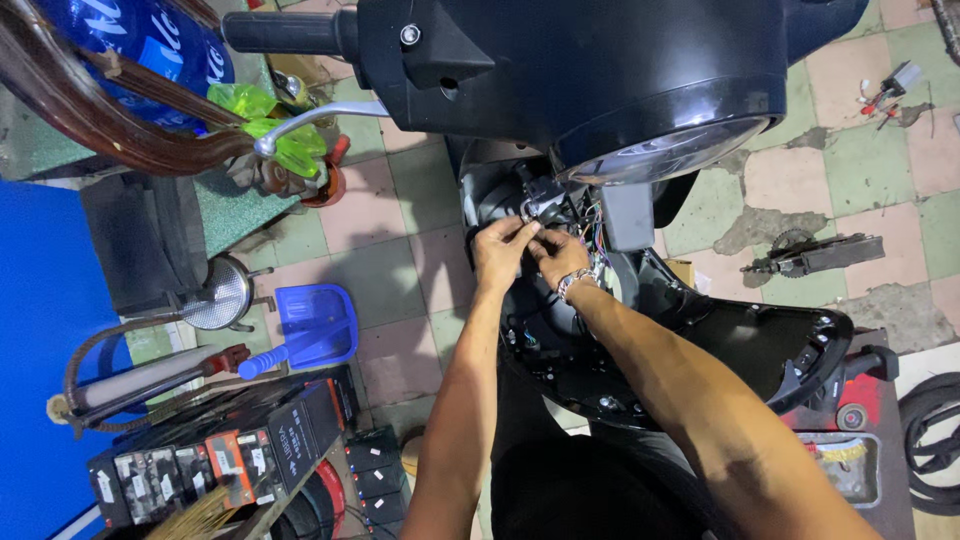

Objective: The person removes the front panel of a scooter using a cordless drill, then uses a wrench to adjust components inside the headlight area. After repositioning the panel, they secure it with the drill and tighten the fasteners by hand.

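A black scooter (640, 90) stands in front of me with its front cover off and its headlight (680, 150) above my hands. Both hands reach into the opened front, under the handlebar. My left hand (503, 250) pinches a small black connector part (540, 200) among coloured wires (592, 235). My right hand (558, 256), with a metal bracelet on the wrist, pinches the same spot from the right, fingers touching the left hand's. What lies between the fingertips is too small to tell. A loose black panel (760, 345) hangs below my right forearm.
A blue dustpan (312, 328) and a round metal strainer (218, 295) lie on the tiled floor at left, beside black boxes on a shelf (240, 455). A black part (815, 255) and a small wired connector (895, 85) lie at right. Black hoses (930, 430) coil at far right.
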Motion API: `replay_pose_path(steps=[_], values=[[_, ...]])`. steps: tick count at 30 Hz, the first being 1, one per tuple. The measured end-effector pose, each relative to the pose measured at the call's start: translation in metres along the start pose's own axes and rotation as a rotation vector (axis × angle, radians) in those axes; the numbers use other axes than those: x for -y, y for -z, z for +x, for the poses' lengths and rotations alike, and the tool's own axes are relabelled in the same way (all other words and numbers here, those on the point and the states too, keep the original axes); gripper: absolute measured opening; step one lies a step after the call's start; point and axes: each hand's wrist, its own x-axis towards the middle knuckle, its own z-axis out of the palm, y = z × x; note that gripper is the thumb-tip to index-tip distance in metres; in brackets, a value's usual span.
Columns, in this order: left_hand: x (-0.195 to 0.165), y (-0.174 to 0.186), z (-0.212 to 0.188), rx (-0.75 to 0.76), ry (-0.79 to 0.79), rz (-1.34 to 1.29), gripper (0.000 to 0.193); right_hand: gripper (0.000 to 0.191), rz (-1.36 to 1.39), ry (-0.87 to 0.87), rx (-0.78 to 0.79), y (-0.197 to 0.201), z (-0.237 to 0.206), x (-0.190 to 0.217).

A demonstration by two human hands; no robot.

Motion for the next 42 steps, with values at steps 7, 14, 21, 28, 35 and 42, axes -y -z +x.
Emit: replay_pose_path(steps=[7,14,21,28,35,42], values=[[0.000,-0.003,0.001,-0.107,-0.050,0.192,0.028,0.023,-0.091,0.142,-0.043,0.002,0.001,-0.002],[0.009,-0.007,0.005,0.033,0.052,-0.148,0.017,0.024,-0.067,0.109,-0.023,0.005,-0.001,-0.007],[0.008,-0.002,-0.001,0.126,0.012,-0.155,0.015,0.027,-0.111,0.093,0.093,0.006,-0.002,-0.021],[0.009,0.014,-0.003,0.319,0.035,-0.074,0.018,0.034,-0.218,0.138,0.202,0.013,-0.004,-0.031],[-0.005,0.010,-0.011,0.236,0.003,0.185,0.021,0.042,-0.156,0.344,0.137,0.020,-0.004,-0.034],[-0.007,0.002,-0.019,0.129,-0.015,0.232,0.019,0.044,-0.085,0.200,0.106,0.013,-0.004,-0.028]])
